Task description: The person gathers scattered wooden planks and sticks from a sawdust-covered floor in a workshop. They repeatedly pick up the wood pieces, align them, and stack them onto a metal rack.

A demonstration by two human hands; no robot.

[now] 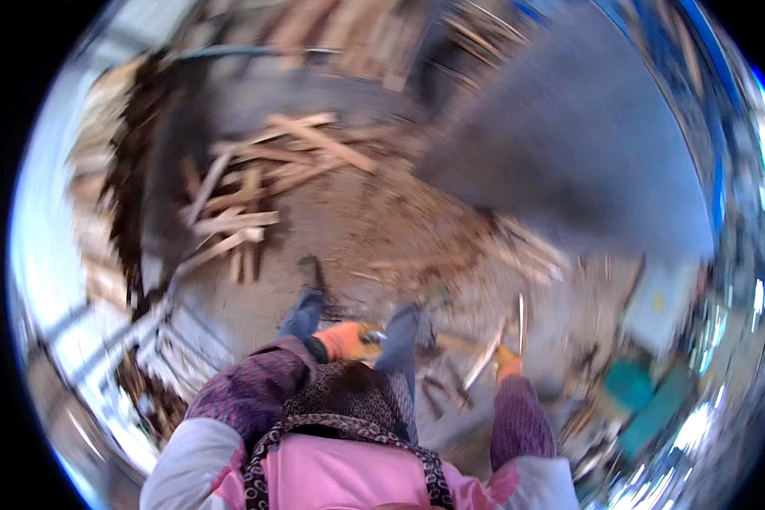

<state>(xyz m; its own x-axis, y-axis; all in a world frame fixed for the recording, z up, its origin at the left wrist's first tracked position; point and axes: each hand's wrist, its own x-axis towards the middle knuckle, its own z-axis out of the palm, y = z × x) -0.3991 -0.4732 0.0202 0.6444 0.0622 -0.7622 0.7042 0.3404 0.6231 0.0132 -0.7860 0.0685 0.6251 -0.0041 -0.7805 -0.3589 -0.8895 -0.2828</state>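
Big grey sheet [569,136] upper right, then a crisscrossed wood pile [238,223], plenty left loose on the floor [323,212], what's done unclear! Left hand [343,340] close to the body, right hand [508,362] beside a pale stick [484,355]: too blurred, I cannot tell whether fingers are open or gripping.

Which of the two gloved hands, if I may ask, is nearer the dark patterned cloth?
It is the left hand, close by the dark patterned cloth; the right hand is farther out to the side.
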